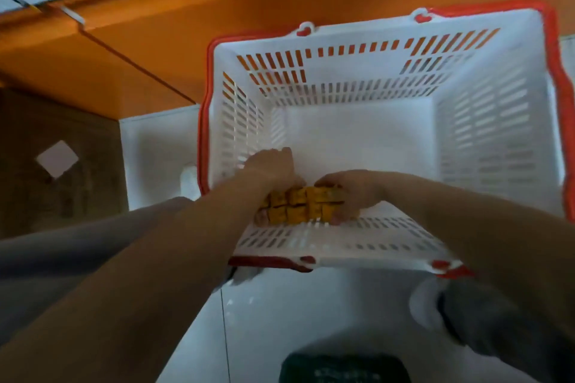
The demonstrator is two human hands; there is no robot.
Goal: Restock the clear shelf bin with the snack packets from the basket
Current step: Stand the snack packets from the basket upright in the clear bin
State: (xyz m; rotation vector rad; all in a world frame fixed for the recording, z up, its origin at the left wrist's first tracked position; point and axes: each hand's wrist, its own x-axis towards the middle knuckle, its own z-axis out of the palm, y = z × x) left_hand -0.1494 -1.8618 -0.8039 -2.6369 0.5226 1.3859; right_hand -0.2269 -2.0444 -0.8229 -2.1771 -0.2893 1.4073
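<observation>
Head view: both hands are down in the white slatted plastic basket with the red rim [373, 31]. The left hand [273, 165] and right hand [351, 193] clamp one block of small yellow-orange snack packets [298, 207] between them. No other packets show beyond the hands, so this is probably the final load. The clear bin isn't in sight.

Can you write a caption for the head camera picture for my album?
Left hand and right hand clasp a block of yellow snack packets inside the white, red-rimmed basket.

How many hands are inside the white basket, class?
2. The left hand grips the left end of the yellow snack packets by the near wall of the basket; the right hand grips their right end.
</observation>
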